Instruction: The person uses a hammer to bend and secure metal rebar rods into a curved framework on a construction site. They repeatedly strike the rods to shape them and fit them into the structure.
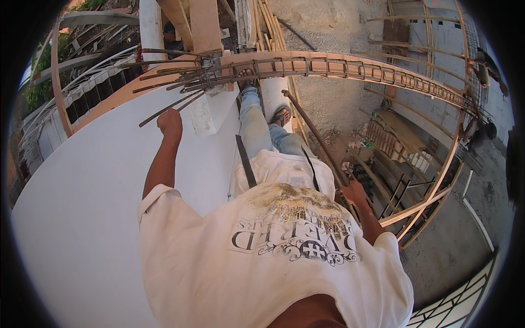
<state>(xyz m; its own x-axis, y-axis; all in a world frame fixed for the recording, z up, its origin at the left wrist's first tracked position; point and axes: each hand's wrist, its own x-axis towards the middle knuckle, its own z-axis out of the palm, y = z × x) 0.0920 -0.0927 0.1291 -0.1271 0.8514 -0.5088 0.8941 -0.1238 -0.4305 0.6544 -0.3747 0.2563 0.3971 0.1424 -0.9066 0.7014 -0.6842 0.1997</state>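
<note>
My left hand [170, 121] is closed on a rusty rebar end [150, 118] that sticks out to the left of a long steel reinforcement cage [350, 69]. Several other bar ends [158, 74] fan out beside it. At my right side, my right hand [354, 192] grips the lower part of a long brown metal bar [314, 131]. That bar slants up and away, and its bent, hook-like end is near my foot. The cage curves across the view in front of me, lying along an orange-brown board, with binding hoops spaced along it.
My sandalled feet [281, 116] stand on a narrow ledge high above gravel ground [328, 109]. A white wall surface [109, 191] spreads at left. Timber framing [437, 191] and stacked boards [402, 131] lie below right. Bamboo poles [268, 24] lean ahead.
</note>
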